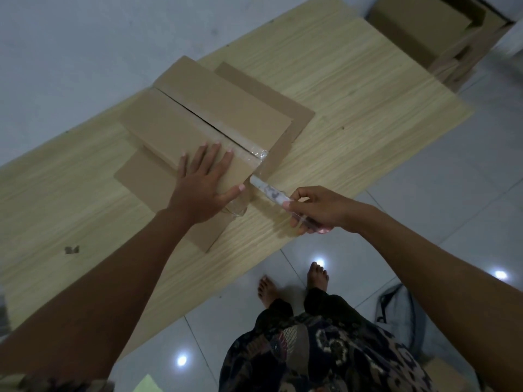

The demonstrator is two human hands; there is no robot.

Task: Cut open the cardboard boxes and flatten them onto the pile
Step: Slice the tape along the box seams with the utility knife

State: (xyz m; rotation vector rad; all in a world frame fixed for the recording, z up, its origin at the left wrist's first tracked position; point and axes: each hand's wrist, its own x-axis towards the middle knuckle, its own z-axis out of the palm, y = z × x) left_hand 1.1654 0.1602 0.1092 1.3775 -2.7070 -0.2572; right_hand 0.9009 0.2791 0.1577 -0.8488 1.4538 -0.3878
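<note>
Tape (256, 157) at the box (206, 123) seam's near end should be slit shallowly; the knife (271, 192) is gripped by the right hand (319, 209), the box pressed by the flat left hand (202, 185).

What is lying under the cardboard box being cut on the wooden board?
Flat cardboard sheets stick out from under the cardboard box on its near-left and far-right sides, resting on the wooden board. How many sheets are stacked there, the box hides.
</note>
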